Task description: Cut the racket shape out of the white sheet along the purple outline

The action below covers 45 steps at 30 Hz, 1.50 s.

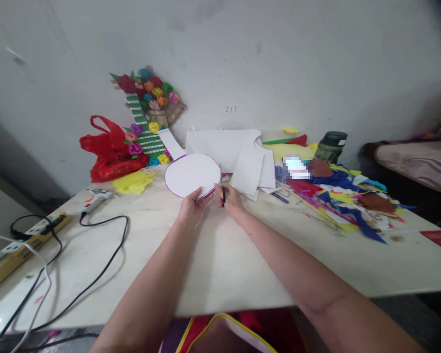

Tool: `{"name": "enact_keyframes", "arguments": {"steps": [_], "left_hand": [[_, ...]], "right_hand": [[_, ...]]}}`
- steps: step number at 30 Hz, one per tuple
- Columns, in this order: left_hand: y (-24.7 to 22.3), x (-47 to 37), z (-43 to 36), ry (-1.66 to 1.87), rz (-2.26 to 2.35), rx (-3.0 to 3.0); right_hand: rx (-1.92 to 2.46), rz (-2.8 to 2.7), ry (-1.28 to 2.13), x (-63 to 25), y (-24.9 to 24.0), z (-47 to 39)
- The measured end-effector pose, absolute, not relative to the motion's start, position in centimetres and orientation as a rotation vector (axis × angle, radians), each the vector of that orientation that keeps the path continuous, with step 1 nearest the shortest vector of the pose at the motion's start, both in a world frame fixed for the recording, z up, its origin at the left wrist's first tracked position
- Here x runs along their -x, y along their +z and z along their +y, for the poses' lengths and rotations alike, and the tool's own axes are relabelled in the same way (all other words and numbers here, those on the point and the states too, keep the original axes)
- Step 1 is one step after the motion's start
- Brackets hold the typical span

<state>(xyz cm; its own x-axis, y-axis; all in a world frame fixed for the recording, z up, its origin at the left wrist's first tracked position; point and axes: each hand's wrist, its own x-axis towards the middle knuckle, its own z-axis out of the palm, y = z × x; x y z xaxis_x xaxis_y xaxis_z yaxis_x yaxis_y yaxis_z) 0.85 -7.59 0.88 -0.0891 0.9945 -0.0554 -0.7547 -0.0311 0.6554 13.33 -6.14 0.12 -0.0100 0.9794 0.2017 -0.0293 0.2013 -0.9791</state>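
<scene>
A large white paper oval [193, 175] with a purple line along its edge is held up over the table. My left hand [194, 206] grips its lower edge, thumb on top and fingers beneath. In my right hand [231, 200] are scissors [223, 195] with black handles, the fingers closed round them. Their blades point away from me at the oval's right edge. Whether the blades touch the paper I cannot tell. Behind the oval, white sheets [216, 144] lean near the wall, with cut white pieces [248, 171] in front.
Colourful paper scraps [338, 191] are heaped at the right, near a dark green bottle [331, 147] and a phone [296, 166]. At the left are a red plastic bag [112, 147], yellow paper [134, 182], paper flowers [156, 90], a glue gun [97, 200], cables and a power strip [29, 238].
</scene>
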Motion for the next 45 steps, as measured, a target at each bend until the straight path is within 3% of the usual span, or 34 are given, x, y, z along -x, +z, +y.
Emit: {"name": "enact_keyframes", "arguments": {"steps": [9, 29, 45], "left_hand": [[0.7, -2.1, -7.6, 1.712, 0.528, -0.475], [0.7, -2.7, -7.8, 1.699, 0.54, -0.459], [0.8, -0.7, -7.8, 1.68, 0.601, -0.585]], "right_hand": [[1.022, -1.286, 1.069, -12.4, -0.2, -6.6], [0.992, -1.324, 1.066, -13.8, 0.3, -6.0], [1.056, -1.033, 1.197, -16.0, 0.4, -4.0]]}}
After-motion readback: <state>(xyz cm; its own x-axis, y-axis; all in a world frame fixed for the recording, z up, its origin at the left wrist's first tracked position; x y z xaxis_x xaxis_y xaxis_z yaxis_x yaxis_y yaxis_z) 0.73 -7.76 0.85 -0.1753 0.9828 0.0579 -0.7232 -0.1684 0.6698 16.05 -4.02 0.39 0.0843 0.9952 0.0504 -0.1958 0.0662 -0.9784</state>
